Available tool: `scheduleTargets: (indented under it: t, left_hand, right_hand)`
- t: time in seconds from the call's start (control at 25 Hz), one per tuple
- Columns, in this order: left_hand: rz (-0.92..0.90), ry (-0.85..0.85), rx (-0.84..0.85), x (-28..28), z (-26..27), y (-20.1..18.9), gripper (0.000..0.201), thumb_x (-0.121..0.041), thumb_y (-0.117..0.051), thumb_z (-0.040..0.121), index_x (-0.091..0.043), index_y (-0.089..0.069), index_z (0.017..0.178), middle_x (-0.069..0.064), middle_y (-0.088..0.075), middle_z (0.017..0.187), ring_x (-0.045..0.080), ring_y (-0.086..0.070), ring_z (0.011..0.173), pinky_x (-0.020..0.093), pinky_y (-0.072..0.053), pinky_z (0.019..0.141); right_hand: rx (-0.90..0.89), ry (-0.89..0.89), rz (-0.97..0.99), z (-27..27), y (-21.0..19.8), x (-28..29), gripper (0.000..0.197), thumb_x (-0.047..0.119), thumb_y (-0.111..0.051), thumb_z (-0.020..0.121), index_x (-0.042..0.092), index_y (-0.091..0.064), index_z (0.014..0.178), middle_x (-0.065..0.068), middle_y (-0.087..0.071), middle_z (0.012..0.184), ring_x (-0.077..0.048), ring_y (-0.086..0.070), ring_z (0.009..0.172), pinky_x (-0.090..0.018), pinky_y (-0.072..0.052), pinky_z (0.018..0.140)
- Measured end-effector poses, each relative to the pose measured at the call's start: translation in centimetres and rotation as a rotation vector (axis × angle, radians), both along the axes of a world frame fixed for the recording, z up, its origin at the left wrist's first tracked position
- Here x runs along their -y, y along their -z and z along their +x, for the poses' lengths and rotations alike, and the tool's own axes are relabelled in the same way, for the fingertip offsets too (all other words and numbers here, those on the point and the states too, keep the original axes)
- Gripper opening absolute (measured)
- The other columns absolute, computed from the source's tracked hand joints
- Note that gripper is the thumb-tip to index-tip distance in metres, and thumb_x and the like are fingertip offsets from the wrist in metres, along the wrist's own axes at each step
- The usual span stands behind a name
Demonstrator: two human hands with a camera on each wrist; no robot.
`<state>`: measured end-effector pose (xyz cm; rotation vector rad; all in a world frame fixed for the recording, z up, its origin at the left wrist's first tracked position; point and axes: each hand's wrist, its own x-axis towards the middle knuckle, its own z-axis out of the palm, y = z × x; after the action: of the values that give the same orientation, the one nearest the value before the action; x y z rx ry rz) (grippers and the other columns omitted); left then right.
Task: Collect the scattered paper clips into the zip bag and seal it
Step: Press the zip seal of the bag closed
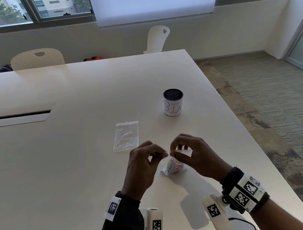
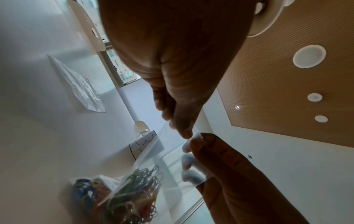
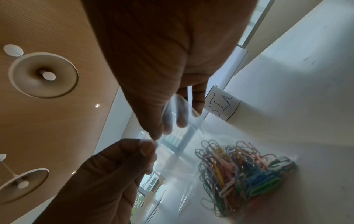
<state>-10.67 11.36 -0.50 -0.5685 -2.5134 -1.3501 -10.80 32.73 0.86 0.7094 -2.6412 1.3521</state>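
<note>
A: What are the hands doing right at the grip?

B: The left hand point(image 1: 142, 166) and the right hand point(image 1: 193, 156) are both pinching the top edge of the clear zip bag point(image 2: 168, 169), thumb against forefinger, the 2 pinches almost touching each other. The other fingers are curling loosely behind the plastic.

A: Is the strip pressed closed between them?

B: I cannot tell; the plastic at the fingertips is thin and blurred, though in the right wrist view the mouth is looking flattened there.

A: And the clips?

B: The coloured paper clips point(image 3: 237, 168) are sitting bunched in the bottom of the zip bag, which is hanging from the 2 pinches with its lower end resting on the white table point(image 1: 77, 158), just in front of the wrists.

A: Anything lying beside it?

B: A 2nd, flat clear bag point(image 1: 126, 136) is lying on the table just beyond the left hand. Farther back and to the right, a mesh cup point(image 1: 173, 102) wrapped in white paper with handwritten letters is standing upright, apart from both bags. 2 white chairs point(image 1: 37, 58) are standing at the far edge of the table, under the windows.
</note>
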Motion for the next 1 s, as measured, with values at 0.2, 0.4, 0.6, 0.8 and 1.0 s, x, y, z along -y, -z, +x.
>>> scheduleTargets:
  t: [0.2, 0.4, 0.6, 0.8, 1.0]
  left_hand:
    - [0.035, -0.051, 0.002, 0.08, 0.3, -0.16, 0.009, -0.016, -0.086, 0.086, -0.02, -0.083, 0.094, -0.014, -0.073, 0.087, 0.004, -0.067, 0.083, 0.006, -0.045, 0.075]
    - [-0.018, -0.013, -0.011, 0.26, 0.29, -0.36, 0.005, -0.011, -0.078, 0.093, -0.016, -0.078, 0.094, -0.009, -0.071, 0.092, 0.01, -0.066, 0.087, 0.004, -0.041, 0.077]
    - [-0.082, 0.017, -0.038, -0.58, 0.29, -0.1, 0.007, -0.01, -0.072, 0.097, -0.014, -0.071, 0.091, -0.006, -0.066, 0.09, 0.009, -0.061, 0.083, 0.005, -0.04, 0.074]
    - [-0.014, -0.059, -0.061, -0.28, 0.38, -0.09, 0.005, -0.014, -0.08, 0.091, -0.017, -0.077, 0.09, -0.011, -0.07, 0.086, -0.001, -0.063, 0.082, 0.003, -0.04, 0.073]
    - [0.002, -0.095, -0.084, 0.26, 0.16, 0.07, 0.017, -0.006, -0.085, 0.085, -0.01, -0.071, 0.075, -0.012, -0.058, 0.075, -0.006, -0.057, 0.074, 0.002, -0.039, 0.068]
  right_hand:
    - [-0.032, 0.046, 0.045, -0.38, 0.15, 0.54, 0.009, 0.022, -0.068, 0.097, 0.024, -0.064, 0.089, 0.018, -0.062, 0.09, -0.01, -0.059, 0.084, -0.019, -0.044, 0.071]
    - [-0.001, 0.021, 0.029, -0.34, 0.37, 0.51, 0.005, 0.022, -0.067, 0.097, 0.022, -0.064, 0.093, 0.014, -0.065, 0.094, -0.011, -0.062, 0.089, -0.025, -0.051, 0.078]
    - [-0.006, 0.004, 0.01, -0.38, 0.46, 0.91, 0.006, 0.017, -0.069, 0.095, 0.02, -0.065, 0.093, 0.011, -0.066, 0.091, -0.014, -0.062, 0.084, -0.025, -0.051, 0.074]
    - [-0.035, 0.064, 0.077, -0.37, 0.7, 0.89, 0.006, 0.024, -0.062, 0.099, 0.025, -0.062, 0.093, 0.015, -0.065, 0.091, -0.007, -0.062, 0.084, -0.036, -0.055, 0.077]
    - [-0.046, 0.075, 0.074, -0.23, 0.51, 0.67, 0.008, 0.028, -0.069, 0.096, 0.027, -0.062, 0.092, 0.014, -0.065, 0.091, -0.009, -0.062, 0.083, -0.036, -0.055, 0.075]
